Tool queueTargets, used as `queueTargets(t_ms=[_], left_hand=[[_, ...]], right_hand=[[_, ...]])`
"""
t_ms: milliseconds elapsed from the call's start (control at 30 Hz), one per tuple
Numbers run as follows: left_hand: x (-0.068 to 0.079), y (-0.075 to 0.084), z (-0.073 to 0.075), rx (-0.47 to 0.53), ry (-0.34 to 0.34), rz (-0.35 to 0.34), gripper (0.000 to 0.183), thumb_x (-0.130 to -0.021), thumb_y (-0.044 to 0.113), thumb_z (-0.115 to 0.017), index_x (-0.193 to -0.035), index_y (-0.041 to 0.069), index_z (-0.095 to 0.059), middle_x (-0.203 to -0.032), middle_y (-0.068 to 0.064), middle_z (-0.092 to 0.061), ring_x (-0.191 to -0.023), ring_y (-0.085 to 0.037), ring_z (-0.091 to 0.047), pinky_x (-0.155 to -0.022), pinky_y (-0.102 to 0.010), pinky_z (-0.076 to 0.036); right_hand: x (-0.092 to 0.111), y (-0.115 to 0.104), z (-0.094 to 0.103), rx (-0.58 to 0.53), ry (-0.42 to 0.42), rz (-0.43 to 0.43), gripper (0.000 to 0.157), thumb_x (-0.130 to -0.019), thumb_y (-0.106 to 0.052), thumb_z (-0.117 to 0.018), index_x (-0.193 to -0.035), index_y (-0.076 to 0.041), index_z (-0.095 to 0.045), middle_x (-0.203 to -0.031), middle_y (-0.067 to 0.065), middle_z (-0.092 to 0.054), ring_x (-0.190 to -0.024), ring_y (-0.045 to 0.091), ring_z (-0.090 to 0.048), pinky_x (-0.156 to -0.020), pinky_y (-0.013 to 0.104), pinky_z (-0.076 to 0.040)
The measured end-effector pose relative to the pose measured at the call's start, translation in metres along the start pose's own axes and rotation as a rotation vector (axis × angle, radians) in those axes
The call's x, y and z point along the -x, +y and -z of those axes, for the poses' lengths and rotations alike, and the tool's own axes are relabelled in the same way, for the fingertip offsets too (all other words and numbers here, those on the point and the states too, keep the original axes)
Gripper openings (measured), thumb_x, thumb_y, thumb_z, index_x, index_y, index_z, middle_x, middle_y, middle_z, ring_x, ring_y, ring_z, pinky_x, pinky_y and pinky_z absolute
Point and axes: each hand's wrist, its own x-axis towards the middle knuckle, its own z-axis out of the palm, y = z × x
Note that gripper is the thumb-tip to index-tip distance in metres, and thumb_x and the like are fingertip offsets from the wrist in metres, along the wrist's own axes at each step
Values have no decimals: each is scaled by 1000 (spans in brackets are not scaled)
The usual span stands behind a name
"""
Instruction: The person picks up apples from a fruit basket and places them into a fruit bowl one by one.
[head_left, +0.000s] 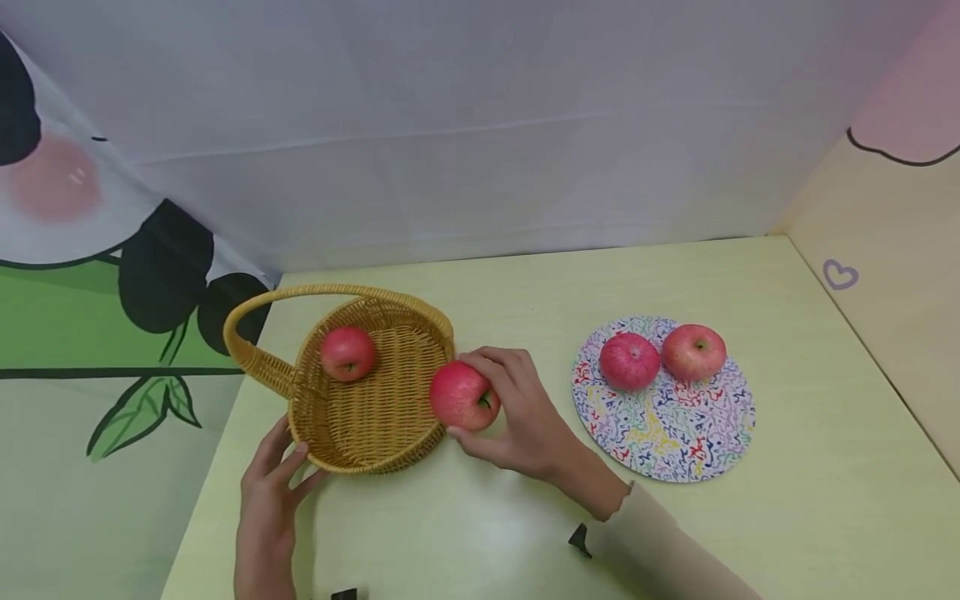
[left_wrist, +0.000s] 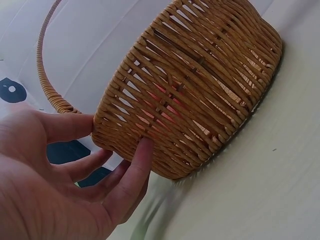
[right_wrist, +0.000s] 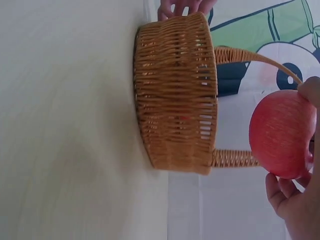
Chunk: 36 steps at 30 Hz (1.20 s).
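Observation:
My right hand [head_left: 513, 412] holds a red apple [head_left: 459, 395] between thumb and fingers, just over the right rim of a round wicker basket [head_left: 390, 458]. Seen from the right wrist, that apple [right_wrist: 282, 132] is up off the table, level with the basket's handle [right_wrist: 272, 61]. Another red apple [head_left: 348, 353] lies inside the basket, toward its left side. My left hand [head_left: 276, 475] rests against the basket's near left side. In the left wrist view, fairly straight fingers [left_wrist: 132, 175] touch the woven wall [left_wrist: 190, 95], without wrapping round it.
Two more apples, one darker [head_left: 629, 362] and one paler [head_left: 693, 352], sit on a round, colorfully patterned mat [head_left: 667, 450] to the right. Everything stands on a pale yellow table [head_left: 817, 492]. Cloth hangings [head_left: 480, 192] border its back and sides.

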Motion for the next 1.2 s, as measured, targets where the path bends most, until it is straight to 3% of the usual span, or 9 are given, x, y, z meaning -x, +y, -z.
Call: queueTargets(t_ms=[567,900,1200], left_hand=[[-3,-1,0,-8,-13,6,60,-109,23,-56,-164,31,-34,-169,5,-28,-127,-2,-49,-83,-23,-61],[0,-2,-1,-4,-17,-24,60,-108,23,-57,-164,29,-35,-166,4,-31,-127,-2,-51,-83,-24,-61],[1,-3,0,22,-25,-42,60,-108,21,-57,-164,27,-36,-164,4,-33,-126,0,-53,-83,-25,-61]], right_hand=[[39,14,42,241,149,-229,88,-65,-26,-99,-141,-9,-57,-138,13,-56,-128,30,-49,-82,44,-61],[55,17,60,296,286,-298,86,-64,-18,-99,-138,-1,-59,-134,20,-58,-126,37,-50,-79,51,-59],[67,23,76,343,352,-404,85,-64,-16,-96,-138,0,-58,-132,22,-58,-123,39,-48,-79,53,-54]])
